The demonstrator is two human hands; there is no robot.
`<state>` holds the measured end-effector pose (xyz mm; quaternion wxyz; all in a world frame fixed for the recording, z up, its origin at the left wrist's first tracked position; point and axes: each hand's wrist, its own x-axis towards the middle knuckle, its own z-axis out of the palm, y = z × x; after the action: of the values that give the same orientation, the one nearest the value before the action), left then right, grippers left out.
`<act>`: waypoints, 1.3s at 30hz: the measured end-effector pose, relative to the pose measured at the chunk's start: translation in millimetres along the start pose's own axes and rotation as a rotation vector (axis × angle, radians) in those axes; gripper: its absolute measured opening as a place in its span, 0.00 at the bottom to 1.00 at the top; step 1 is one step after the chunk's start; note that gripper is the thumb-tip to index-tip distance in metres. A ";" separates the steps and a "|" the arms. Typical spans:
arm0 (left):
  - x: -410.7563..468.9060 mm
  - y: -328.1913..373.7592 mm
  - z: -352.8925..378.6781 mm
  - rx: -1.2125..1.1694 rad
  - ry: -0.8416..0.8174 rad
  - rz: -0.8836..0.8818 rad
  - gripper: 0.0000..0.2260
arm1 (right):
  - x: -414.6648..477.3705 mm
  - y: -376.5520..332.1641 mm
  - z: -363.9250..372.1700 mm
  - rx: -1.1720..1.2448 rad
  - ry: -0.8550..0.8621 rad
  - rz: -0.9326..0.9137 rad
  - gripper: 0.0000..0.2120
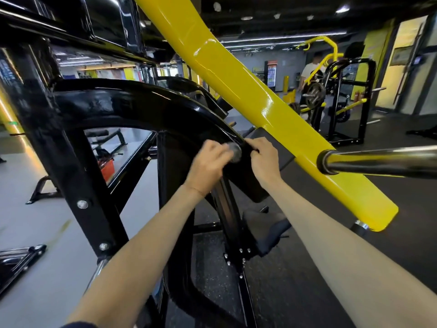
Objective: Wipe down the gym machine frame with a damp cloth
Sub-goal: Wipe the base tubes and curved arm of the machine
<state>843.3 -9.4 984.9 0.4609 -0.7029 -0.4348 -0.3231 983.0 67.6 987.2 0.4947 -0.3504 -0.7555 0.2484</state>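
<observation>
Machine frame (123,100), gloss black, curves across the middle of my view, and both hands meet on it just right of centre. My left hand (209,162) is curled round a blurred grey round piece (234,151) on the curve; whether it is a cap or a bunched cloth, I cannot tell. My right hand (264,157), at the left hand's 3 o'clock, pinches a dark fold (248,147) at the frame's edge, I judge to steady it while the left rubs. Behind, a yellow lever arm (236,79) slants from 12 to 4 o'clock, its chrome sleeve (378,162) jutting out at 3. Far off at 2 o'clock a person (309,74) stands by another machine (343,95).
</observation>
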 end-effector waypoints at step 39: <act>-10.4 16.5 2.6 -0.015 0.095 -0.083 0.08 | -30.6 7.6 -6.7 0.063 0.161 0.134 0.20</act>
<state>854.2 -13.6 969.0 0.4620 -0.6717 -0.4388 -0.3779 999.5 48.9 966.7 0.5468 -0.4034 -0.6799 0.2756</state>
